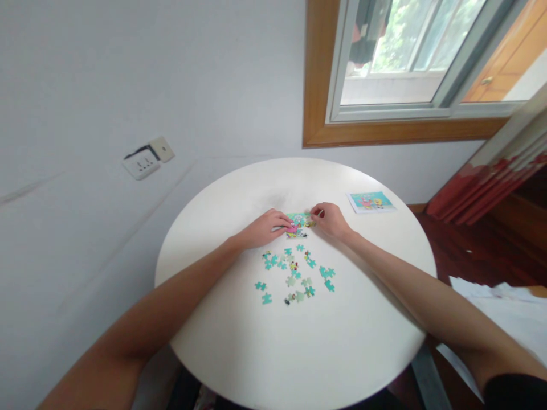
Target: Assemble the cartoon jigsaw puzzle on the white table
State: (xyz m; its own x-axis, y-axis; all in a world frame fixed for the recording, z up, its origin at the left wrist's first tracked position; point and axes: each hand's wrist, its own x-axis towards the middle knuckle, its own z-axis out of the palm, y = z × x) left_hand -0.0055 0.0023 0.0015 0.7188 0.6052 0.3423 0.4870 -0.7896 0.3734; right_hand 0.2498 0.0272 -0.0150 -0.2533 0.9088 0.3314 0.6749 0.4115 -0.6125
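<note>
A partly joined jigsaw puzzle point(296, 229), with pink, green and white print, lies on the round white table point(239, 359). My left hand point(269, 228) holds the puzzle at its left edge, fingertips on top and thumb just below them. At the upper right edge, my right hand point(331, 220) pinches a small puzzle piece, mostly covered by the fingers. Several loose pieces are spread nearer to me, among them a teal piece point(266, 298), a pale piece point(291, 281) and joined teal pieces point(327, 273).
A picture card point(371, 202) with cartoon figures lies at the table's far right. Behind the table are a white wall with a socket point(142, 164) and a wood-framed window point(316, 74). A red and cream curtain point(482, 182) hangs on the right, above white papers point(504, 319).
</note>
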